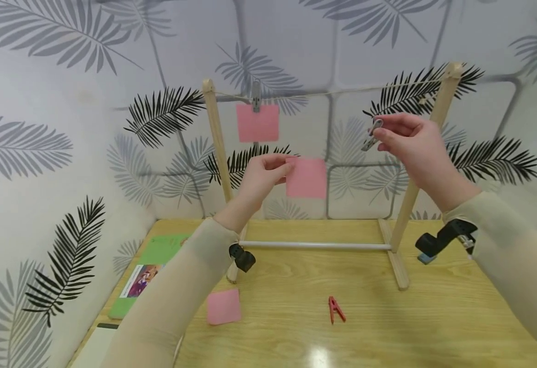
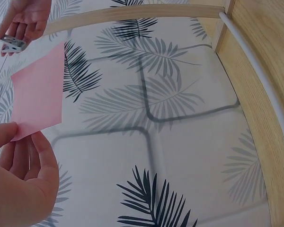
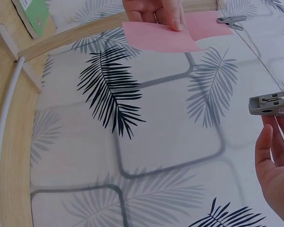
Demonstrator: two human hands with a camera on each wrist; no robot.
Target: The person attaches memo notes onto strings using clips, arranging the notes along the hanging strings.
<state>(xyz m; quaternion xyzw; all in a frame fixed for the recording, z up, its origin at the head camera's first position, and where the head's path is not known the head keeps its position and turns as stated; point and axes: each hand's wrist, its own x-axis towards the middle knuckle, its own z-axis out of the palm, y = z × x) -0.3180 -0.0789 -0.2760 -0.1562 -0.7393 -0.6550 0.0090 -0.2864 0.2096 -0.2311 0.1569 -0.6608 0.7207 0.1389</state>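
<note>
In the head view my left hand [image 1: 263, 179] pinches a pink square paper [image 1: 306, 178] by its upper left corner, below the string. Higher and to the right, my right hand [image 1: 411, 143] holds a grey clothespin [image 1: 372, 135] between thumb and fingers. Another pink paper [image 1: 258, 123] hangs from the string under a grey clip [image 1: 256, 97], near the left post. The left wrist view shows the held paper [image 2: 39, 94] upright above my fingers. In the right wrist view the held clothespin [image 3: 270, 104] points left, apart from the paper [image 3: 161, 38].
A wooden frame with a string and a white lower bar [image 1: 314, 246] stands on the table [image 1: 287, 337]. On the table lie a red clothespin [image 1: 335, 309], a pink paper [image 1: 224, 307], a green book [image 1: 128, 301] at left and a blue object [image 1: 427, 258] at right.
</note>
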